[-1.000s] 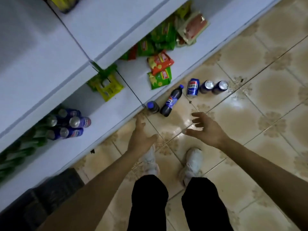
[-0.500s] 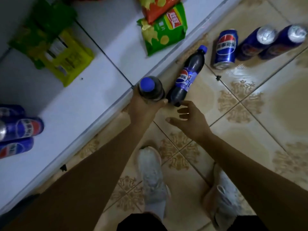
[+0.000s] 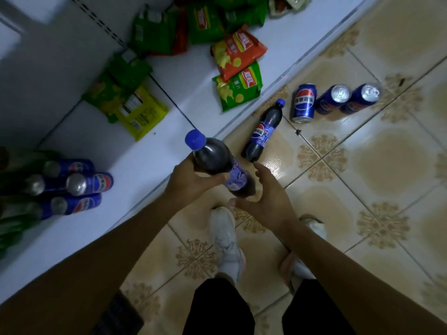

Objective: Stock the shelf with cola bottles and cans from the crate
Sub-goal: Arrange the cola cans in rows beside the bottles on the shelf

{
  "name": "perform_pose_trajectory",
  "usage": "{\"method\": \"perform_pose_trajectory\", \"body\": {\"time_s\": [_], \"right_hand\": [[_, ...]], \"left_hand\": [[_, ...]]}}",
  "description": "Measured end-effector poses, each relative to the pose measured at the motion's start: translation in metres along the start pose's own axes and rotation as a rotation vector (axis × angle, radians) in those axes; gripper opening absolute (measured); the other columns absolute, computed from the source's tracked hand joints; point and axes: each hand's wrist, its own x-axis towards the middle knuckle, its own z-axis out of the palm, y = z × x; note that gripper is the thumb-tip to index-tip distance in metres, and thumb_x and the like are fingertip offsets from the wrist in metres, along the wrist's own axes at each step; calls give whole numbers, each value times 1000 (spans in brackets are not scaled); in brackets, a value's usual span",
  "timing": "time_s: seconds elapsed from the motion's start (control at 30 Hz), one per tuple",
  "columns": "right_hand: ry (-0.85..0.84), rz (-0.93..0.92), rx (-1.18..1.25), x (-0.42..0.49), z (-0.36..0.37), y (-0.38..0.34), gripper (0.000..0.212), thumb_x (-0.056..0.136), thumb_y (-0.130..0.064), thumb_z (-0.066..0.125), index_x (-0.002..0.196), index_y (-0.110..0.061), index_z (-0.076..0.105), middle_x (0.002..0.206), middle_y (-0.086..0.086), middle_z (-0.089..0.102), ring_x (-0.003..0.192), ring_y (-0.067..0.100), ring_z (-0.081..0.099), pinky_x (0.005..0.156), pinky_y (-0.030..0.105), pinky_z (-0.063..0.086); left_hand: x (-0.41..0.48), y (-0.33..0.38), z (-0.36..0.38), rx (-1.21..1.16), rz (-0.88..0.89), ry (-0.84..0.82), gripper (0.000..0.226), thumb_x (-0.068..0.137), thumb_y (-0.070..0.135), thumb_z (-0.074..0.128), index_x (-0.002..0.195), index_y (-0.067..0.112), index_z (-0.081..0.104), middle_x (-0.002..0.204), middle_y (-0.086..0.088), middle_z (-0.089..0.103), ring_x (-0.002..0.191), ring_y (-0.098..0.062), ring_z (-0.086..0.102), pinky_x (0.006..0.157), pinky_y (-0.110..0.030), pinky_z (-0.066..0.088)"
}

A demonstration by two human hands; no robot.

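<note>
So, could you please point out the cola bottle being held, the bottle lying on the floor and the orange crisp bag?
Held cola bottle (image 3: 211,158): head view, dark shoulder below the cap.
Floor bottle (image 3: 260,133): head view, its label.
Orange crisp bag (image 3: 238,53): head view, middle of its front.

Small shop, grocery aisle. I'm at a low white retail shelf (image 3: 150,165) with a slotted upright (image 3: 101,23) in its back panel. Crisp bags (image 3: 238,54), several of the same brand, lie near its front edge. Identical cola cans (image 3: 92,184) are stacked at its left end. Three more cans (image 3: 332,99) sit on the patterned tile floor (image 3: 387,165) by the front edge.
</note>
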Motion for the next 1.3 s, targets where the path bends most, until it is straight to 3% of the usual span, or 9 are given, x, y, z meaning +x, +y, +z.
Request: {"method": "perform_pose_trajectory", "body": {"time_s": [0.13,0.33,0.43,0.53,0.67,0.83,0.97,1.13,1.3], "right_hand": [[-95,-42,33,-56,-33,-50,99,69,-40,83,149,-23,27,136,1,52,120,15,53,94,33,48],[-116,-49,7,-156,-94,-118,64,66,-39,73,123,-30,44,93,-3,66,76,19,62,69,34,51],[-60,-1,63,-207,-133,-153,58,69,-19,81,115,-28,47,92,-8,65,81,16,64,72,34,53],[-84,38,295,-260,-171,-194,58,68,1,79,115,-19,52,97,-3,66,83,15,63,65,18,51],[-201,-23,575,-320,-217,-255,55,53,-2,65,108,-9,60,88,4,69,76,15,65,67,26,50],[-562,-235,849,-367,-264,-328,67,38,-7,75,104,-7,68,103,12,71,95,25,67,87,38,52],[-819,-377,846,-387,-292,-384,75,44,-13,81,118,-12,65,116,20,66,109,35,60,100,51,44],[-997,-526,668,-400,-295,-440,71,60,-25,81,127,-15,58,130,22,56,122,40,51,107,55,34],[-730,-574,497,-412,-268,-486,105,48,-70,81,132,-14,50,127,9,61,120,28,54,103,43,43]], "left_hand": [[-70,50,-29,-5,-6,-139,62,66,30,85,120,17,58,99,10,65,89,4,60,75,-6,45],[-170,144,-47,-56,66,-252,53,61,43,86,106,29,63,93,18,70,90,4,64,74,-12,49],[-221,195,-54,-280,57,-239,56,58,52,83,103,25,61,93,10,70,89,-7,65,77,-21,53],[-277,230,-56,-436,51,-78,51,70,65,68,101,26,61,98,0,68,84,-5,66,78,-23,53],[-356,268,-52,-663,-210,-110,53,92,62,29,103,23,64,108,-6,68,86,-15,65,81,-32,49],[-430,309,-65,-1118,-114,-465,93,66,86,31,117,17,68,123,-18,63,114,-33,59,98,-45,40],[-470,351,-93,-1319,134,-588,102,43,80,71,114,6,69,112,-24,67,103,-36,65,92,-53,49],[-498,385,-113,-1328,382,-362,82,34,64,87,86,2,76,77,-19,70,70,-26,69,68,-36,57],[-509,396,-155,-1294,568,-4,87,34,66,86,97,7,73,82,-16,72,72,-23,70,70,-33,58]]}}
